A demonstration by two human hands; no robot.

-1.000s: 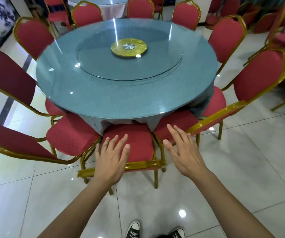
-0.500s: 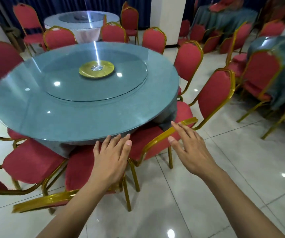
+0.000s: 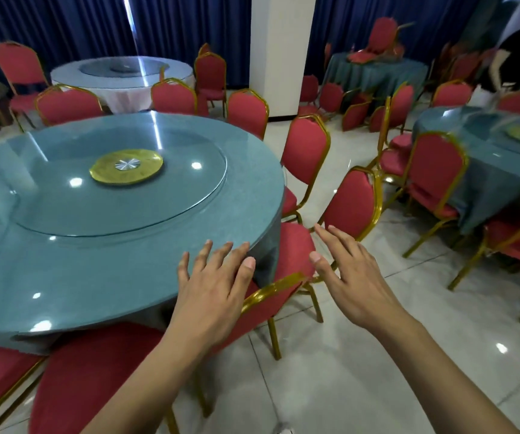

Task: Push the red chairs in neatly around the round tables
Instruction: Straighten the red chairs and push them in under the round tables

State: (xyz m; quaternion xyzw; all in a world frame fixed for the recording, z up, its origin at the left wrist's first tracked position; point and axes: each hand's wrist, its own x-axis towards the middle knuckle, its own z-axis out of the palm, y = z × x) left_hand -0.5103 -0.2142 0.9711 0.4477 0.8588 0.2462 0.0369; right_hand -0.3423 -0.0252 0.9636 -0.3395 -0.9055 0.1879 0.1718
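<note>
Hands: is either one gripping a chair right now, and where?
Neither. The left hand and right hand are open with spread fingers, over the nearest red chair.

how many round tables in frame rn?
4. Near blue-green table under the left hand; white-clothed table at back left; teal-draped table at back right with a chair lying on it; teal table at right edge, cut off. More may be hidden.

Count from here: four round tables, the nearest teal tabletop (image 3: 64, 277), a white-clothed one (image 3: 121, 89) behind it, two more teal ones right of the white pillar (image 3: 279, 51). Two gold turntable discs. Red chairs: too many, some blurred, can't count exactly.
</note>
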